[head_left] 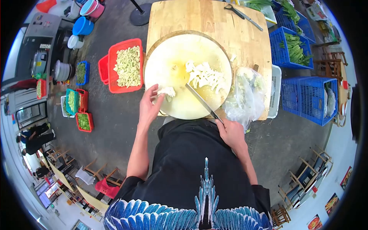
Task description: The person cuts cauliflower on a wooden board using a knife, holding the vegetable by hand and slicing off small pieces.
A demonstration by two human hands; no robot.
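My left hand [148, 104] is at the near left edge of the round chopping board [165, 53], fingers curved around a white cauliflower piece [167, 91]. Gripped by its handle in my right hand [232, 134] is a knife [201, 100]. Its blade points up and left over the board, the tip close to a heap of cut cauliflower [205, 76]. To the right of the board, a clear plastic bag [245, 107] with more cauliflower lies on the wooden table [214, 17].
A red basket [110, 73] of chopped cauliflower stands left of the board. Scissors [234, 11] lie at the table's far right. Blue crates [301, 96] with greens line the right side. Buckets [83, 26] and small vegetable baskets [84, 122] are on the floor at left.
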